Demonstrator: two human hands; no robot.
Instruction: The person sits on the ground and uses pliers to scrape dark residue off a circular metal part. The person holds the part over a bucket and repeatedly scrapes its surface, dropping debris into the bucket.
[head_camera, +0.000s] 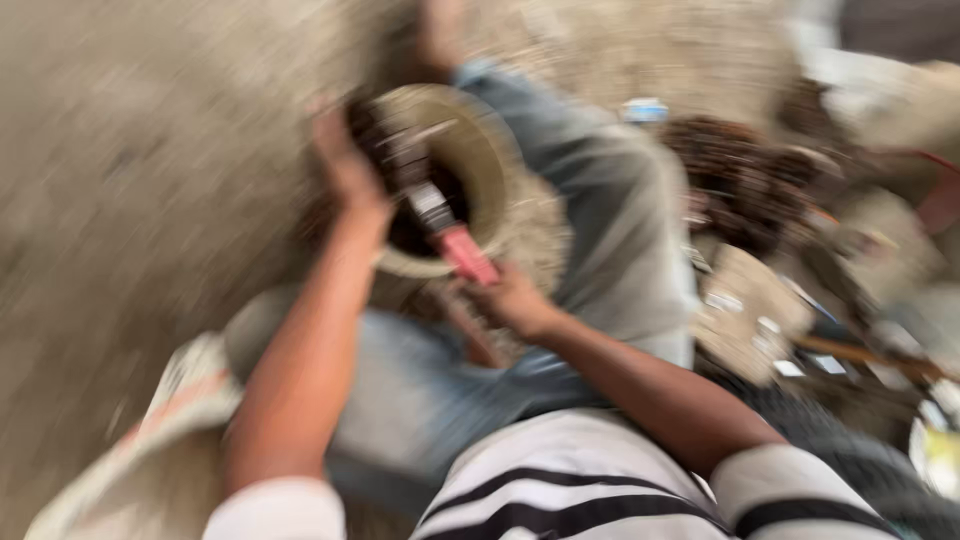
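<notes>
We steady the round tan part (470, 150) at twelve o'clock with our left hand (345, 175) gripping its rim, while our right hand (510, 300) should guide the red-handled tool (455, 240) squarely, grasp too blurred to tell.

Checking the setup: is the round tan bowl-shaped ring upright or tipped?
Tipped: the round tan bowl-shaped ring shows its open mouth to the camera, left hand on its rim. Blur hides more.

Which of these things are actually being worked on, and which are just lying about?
In hand:
left hand on the round tan ring
right hand by the red-handled tool

Lying about:
dark rusty pile
flat tan piece
black tyre
The picture is blurred.
</notes>
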